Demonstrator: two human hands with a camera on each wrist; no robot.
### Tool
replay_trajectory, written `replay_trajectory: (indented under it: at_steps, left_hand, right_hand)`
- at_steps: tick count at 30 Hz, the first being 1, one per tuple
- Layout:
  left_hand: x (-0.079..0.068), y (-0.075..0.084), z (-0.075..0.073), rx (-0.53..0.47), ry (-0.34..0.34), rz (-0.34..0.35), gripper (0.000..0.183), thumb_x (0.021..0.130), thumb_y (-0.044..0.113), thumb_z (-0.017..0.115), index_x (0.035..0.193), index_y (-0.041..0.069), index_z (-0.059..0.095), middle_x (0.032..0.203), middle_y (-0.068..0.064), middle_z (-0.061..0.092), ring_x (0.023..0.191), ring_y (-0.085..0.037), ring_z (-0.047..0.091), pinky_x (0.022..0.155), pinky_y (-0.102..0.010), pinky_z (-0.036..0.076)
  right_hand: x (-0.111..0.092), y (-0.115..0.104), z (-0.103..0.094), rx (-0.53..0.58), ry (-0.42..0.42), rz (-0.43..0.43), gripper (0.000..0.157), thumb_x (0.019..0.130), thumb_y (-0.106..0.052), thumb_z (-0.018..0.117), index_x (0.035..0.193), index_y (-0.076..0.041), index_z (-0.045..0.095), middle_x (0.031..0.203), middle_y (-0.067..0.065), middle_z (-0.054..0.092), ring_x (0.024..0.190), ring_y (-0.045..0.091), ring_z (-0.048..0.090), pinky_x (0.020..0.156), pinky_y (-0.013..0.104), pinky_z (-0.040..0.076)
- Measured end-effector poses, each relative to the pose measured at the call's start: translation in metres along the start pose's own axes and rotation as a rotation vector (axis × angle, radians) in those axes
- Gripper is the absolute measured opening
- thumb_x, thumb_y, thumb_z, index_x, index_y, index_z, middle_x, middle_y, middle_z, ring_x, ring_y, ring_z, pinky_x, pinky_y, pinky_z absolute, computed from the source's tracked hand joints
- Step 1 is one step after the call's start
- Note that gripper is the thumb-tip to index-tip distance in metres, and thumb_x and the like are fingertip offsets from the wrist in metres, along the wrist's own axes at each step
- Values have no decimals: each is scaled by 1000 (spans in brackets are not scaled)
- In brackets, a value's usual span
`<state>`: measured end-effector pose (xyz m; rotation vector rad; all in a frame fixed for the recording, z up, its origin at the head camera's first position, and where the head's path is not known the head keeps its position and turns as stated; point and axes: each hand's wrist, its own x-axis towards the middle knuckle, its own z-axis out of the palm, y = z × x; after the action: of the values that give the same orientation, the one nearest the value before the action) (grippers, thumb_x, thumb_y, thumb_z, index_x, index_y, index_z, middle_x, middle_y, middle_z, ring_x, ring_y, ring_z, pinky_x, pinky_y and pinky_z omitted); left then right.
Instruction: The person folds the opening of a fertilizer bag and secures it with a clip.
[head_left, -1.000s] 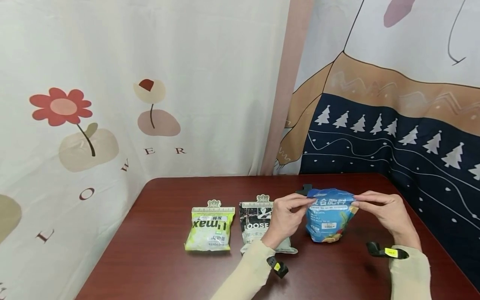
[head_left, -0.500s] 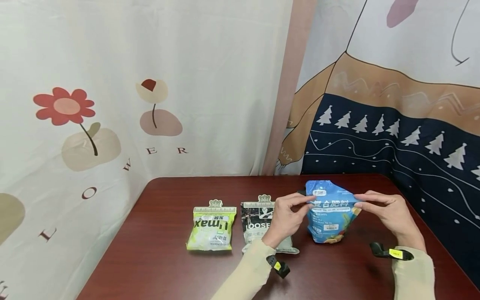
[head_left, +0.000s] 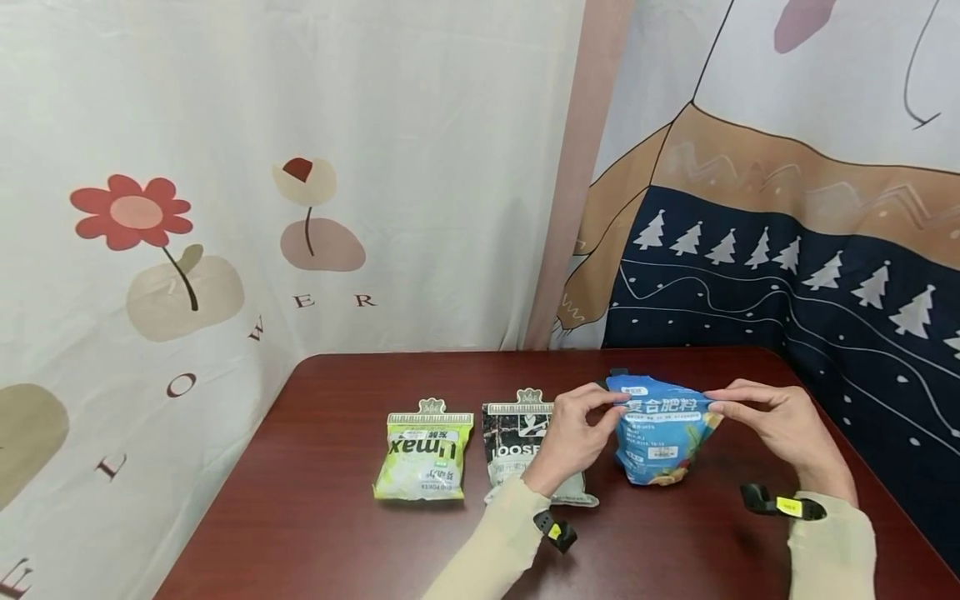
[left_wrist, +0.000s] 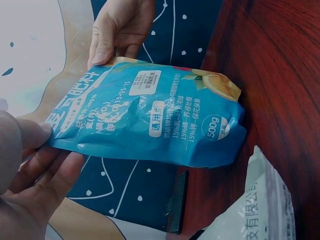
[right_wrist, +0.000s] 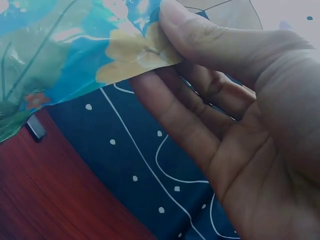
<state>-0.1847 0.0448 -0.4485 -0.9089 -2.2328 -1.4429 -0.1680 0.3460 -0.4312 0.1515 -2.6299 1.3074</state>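
Observation:
A blue fertilizer bag point(head_left: 658, 446), marked 500g, stands on the table at the right in the head view. My left hand point(head_left: 573, 435) pinches its upper left edge between thumb and fingers. On the opposite edge, my right hand point(head_left: 780, 429) does the same. The bag's top is folded backward, away from me. In the left wrist view the front of the fertilizer bag point(left_wrist: 130, 117) shows printed text and fruit. The right wrist view has the right thumb point(right_wrist: 200, 37) lying over a yellow flower print on the bag's edge.
Left of the hands stands a green-and-white bag point(head_left: 423, 462) with a clip point(head_left: 431, 408) along its top. Beside it, a black-and-white clipped bag point(head_left: 504, 454) is partly hidden by the left hand. A black object point(head_left: 618, 372) lies behind the blue bag.
The blue bag's top was folded back a second ago, rose upright half a second ago, and is now bent backward again. Both hands kept their hold with little movement.

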Motion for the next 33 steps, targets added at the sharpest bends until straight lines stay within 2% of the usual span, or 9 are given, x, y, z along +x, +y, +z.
replay_trajectory:
  at_steps: [6,11,14,17,19,23,26,33]
  left_hand:
    - [2,1,2,24,28,5,16,100,19,68,111,13,80,89,2,69,68,-4,57,58,-11,47]
    - [2,2,3,39,39,-21,14,99,19,69,106,15,81,88,4,61,70,1,57,63,-10,51]
    - [3,3,4,41,50,-16,13,99,19,70,104,15,82,96,3,61,81,-1,60,70,-16,56]
    - [3,4,4,43,59,-2,14,100,19,69,104,14,81,104,3,70,93,-4,66,75,-24,59]
    - [3,4,5,45,59,-2,15,100,20,68,105,14,81,105,2,76,99,-3,68,76,-25,60]
    - [2,5,4,38,49,-18,15,100,20,68,107,15,81,101,3,79,90,3,67,67,-15,53]
    - [2,6,2,27,36,-29,14,100,17,67,106,17,80,98,4,77,81,4,63,60,-11,48]
    - [3,9,4,-10,-27,-40,19,99,11,66,110,20,79,94,6,70,71,4,56,61,-12,51]
  right_hand:
    - [0,-7,-2,0,-2,-27,24,93,-31,77,111,-14,80,97,-3,75,92,9,57,73,18,49]
    - [-1,-7,-4,-20,-17,-104,16,94,-25,76,104,-14,81,99,-7,73,94,5,57,76,14,47]
    - [0,-7,-5,-25,-27,-137,13,95,-21,75,104,-13,80,101,-9,72,96,2,58,77,13,48]
    - [0,-9,-6,-14,-43,-138,12,95,-20,75,102,-12,80,99,-10,74,93,2,60,75,16,51]
    - [0,-10,-6,-1,-51,-140,10,95,-17,75,100,-11,80,97,-10,75,91,4,61,72,19,53]
    - [-1,-12,-7,23,-62,-159,8,95,-13,74,100,-9,79,93,-6,75,84,10,62,69,23,54]
    - [-1,-15,-6,33,-64,-169,10,95,-13,74,101,-8,79,91,-2,74,81,12,61,68,24,53]
    - [-2,-21,-4,2,-82,-191,15,94,-13,75,107,-10,80,95,-1,74,85,10,59,70,21,52]
